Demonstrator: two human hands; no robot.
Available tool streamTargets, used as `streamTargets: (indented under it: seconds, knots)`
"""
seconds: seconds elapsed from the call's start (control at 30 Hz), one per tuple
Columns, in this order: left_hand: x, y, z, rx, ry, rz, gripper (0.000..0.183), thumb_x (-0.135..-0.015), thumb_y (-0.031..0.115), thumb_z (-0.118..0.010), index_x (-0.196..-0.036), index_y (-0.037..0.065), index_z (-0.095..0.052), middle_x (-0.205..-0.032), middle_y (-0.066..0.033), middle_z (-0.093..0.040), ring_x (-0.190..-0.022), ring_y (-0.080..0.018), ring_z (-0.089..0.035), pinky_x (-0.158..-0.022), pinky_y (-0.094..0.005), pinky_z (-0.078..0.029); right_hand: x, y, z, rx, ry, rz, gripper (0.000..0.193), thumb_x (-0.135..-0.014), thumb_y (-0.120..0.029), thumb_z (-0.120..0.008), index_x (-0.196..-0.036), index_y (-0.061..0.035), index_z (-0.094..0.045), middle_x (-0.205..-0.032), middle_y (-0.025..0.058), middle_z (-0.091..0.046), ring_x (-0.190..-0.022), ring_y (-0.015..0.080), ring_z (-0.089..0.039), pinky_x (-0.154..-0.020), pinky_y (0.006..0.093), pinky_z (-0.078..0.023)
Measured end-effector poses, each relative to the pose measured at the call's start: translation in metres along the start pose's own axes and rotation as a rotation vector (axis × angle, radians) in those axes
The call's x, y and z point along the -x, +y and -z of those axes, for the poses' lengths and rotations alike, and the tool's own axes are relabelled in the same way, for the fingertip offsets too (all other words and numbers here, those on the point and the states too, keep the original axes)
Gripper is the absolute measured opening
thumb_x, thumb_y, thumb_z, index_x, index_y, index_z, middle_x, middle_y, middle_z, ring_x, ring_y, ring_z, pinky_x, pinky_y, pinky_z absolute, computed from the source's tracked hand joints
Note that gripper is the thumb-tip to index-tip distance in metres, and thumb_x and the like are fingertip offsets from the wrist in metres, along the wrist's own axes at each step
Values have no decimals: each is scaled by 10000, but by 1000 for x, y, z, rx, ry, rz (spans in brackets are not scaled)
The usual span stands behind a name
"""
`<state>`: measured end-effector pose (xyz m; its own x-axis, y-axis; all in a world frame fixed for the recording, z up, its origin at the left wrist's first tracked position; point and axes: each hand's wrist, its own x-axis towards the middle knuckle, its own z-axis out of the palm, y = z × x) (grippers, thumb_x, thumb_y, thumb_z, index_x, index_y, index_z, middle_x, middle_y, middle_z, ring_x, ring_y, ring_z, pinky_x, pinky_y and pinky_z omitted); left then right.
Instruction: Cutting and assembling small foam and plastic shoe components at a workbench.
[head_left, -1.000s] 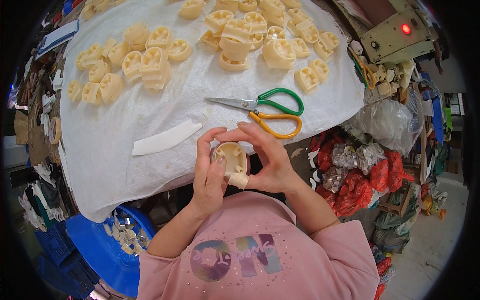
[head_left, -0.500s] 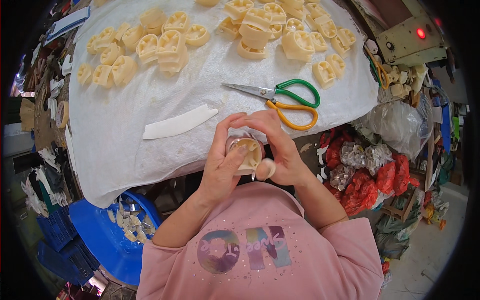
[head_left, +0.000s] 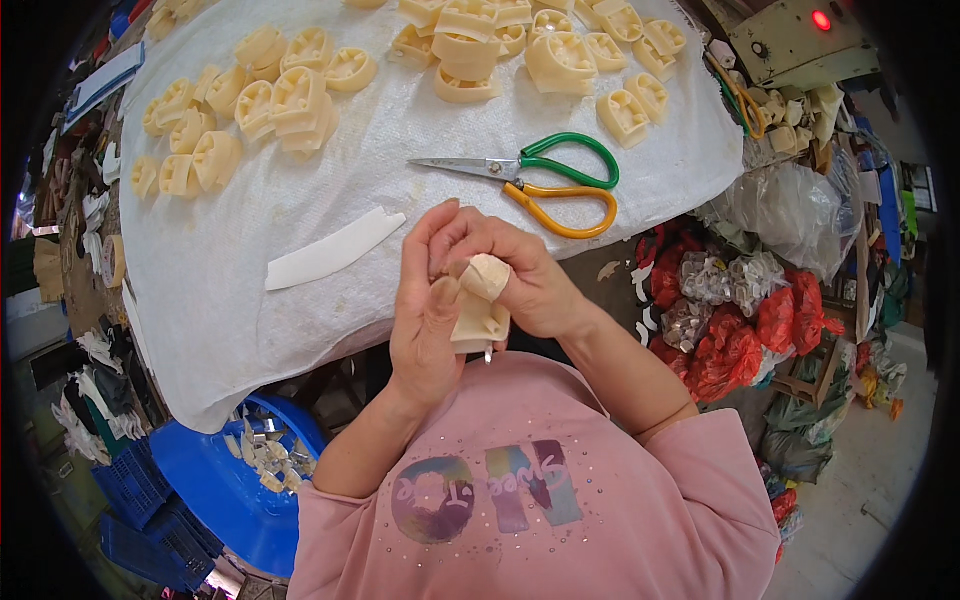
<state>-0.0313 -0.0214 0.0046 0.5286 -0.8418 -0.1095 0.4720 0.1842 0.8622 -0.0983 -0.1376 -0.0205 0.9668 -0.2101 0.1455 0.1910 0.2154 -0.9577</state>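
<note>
Both my hands are closed round one cream plastic shoe heel (head_left: 478, 325), held just in front of my chest. My left hand (head_left: 418, 310) wraps its left side, with the thumb along it. My right hand (head_left: 535, 285) grips the upper right side; its thumb, wearing a pale cover, presses over the top. A small silvery end (head_left: 489, 353) sticks out below the heel; the rest of it is hidden. Beyond my hands lie scissors (head_left: 510, 168) with one green and one orange handle, blades pointing left. A white curved strip (head_left: 335, 250) lies to the left.
Several cream heels (head_left: 290, 100) stand in groups across the far side of the white-covered table (head_left: 370, 180). A blue basin (head_left: 215, 480) with scraps and silvery pieces sits at lower left. Red plastic bags (head_left: 725, 350) lie on the right. A machine with a red light (head_left: 790, 40) is at far right.
My right thumb has moved from the heel's lower right up over its top. The heel has tilted in my hands. The tabletop items have shifted left and up slightly with the view.
</note>
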Motion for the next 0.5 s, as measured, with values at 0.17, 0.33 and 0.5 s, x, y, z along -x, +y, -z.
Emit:
streamTargets:
  seconds: [0.17, 0.33, 0.5]
  knots:
    - [1, -3, -1, -48, 122, -34, 666, -916, 455, -470, -1388, 60, -216, -1149, -118, -481, -967, -187, -560, -765, -291, -512, 8, 7, -13, 278, 143, 154, 277, -952, -216, -419, -1172, -70, -501, -1121, 110, -505, -1060, 262, -468, -941, 367, -334]
    - [0, -4, -5, 3, 252, -104, 521, -943, 362, -425, -1345, 48, -319, -1080, -123, -516, -1020, -187, -540, -864, -322, -470, 13, 4, -26, 326, 227, 123, 408, -975, -286, -341, -1321, -71, -372, -1242, 136, -458, -1143, 293, -443, -977, 368, -291]
    - [-6, -5, 3, 233, 224, -141, 404, -950, 379, -395, -1223, 83, -421, -1042, -75, -529, -989, -173, -546, -855, -309, -462, 9, 8, -20, 229, 144, 130, 463, -975, -300, -357, -1372, -65, -316, -1329, 124, -372, -1231, 250, -376, -1005, 351, -286]
